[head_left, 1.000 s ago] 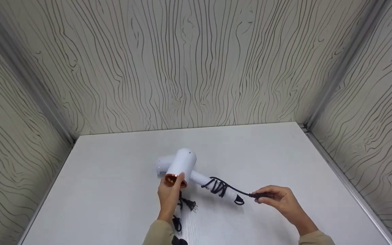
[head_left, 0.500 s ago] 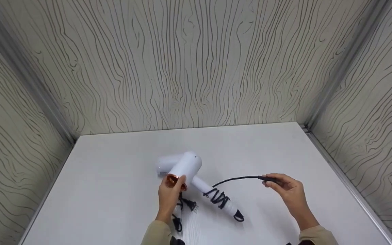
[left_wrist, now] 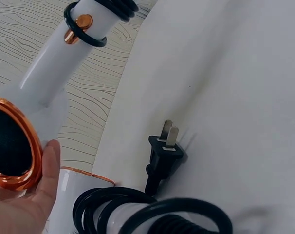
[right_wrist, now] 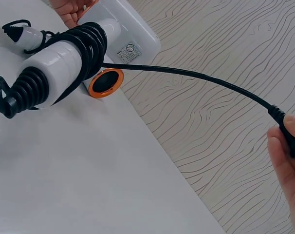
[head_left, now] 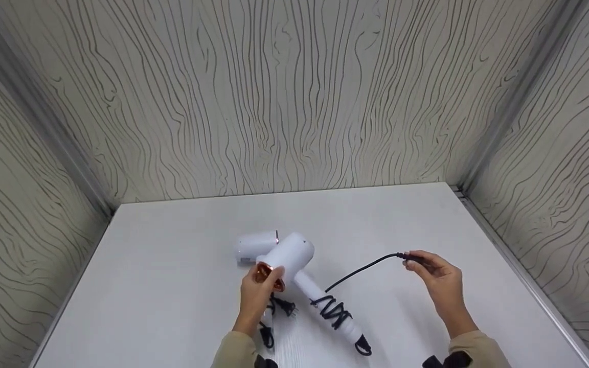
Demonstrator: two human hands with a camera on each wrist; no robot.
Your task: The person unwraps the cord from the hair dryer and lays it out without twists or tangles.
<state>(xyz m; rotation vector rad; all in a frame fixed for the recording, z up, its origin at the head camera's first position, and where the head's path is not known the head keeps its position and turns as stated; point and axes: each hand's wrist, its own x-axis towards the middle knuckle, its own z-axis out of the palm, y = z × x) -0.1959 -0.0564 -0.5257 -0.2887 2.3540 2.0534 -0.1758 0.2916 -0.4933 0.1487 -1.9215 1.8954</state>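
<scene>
A white hair dryer (head_left: 290, 253) with a copper-coloured rim is gripped at its head end by my left hand (head_left: 257, 294). Its handle slants down to the right, with black cord (head_left: 333, 312) wound round it in several turns. Between thumb and fingers my right hand (head_left: 440, 278) pinches the black plug (right_wrist: 289, 139) of that cord; the plug's prongs are mostly hidden by the hand. A free stretch of cord (right_wrist: 196, 74) arcs from the handle to the plug. Behind lies a second white hair dryer (head_left: 254, 246), partly covered by the left hand and the first dryer.
The second dryer's plug (left_wrist: 164, 155) lies on the white table (head_left: 172, 245), its two prongs bare, next to its own coiled cord (left_wrist: 113, 197). Wood-grain panels (head_left: 284, 102) stand at the back and both sides.
The right hand has moved right and up with the plug, and one turn of cord has come off the handle. The held dryer has shifted right, its handle swinging downward.
</scene>
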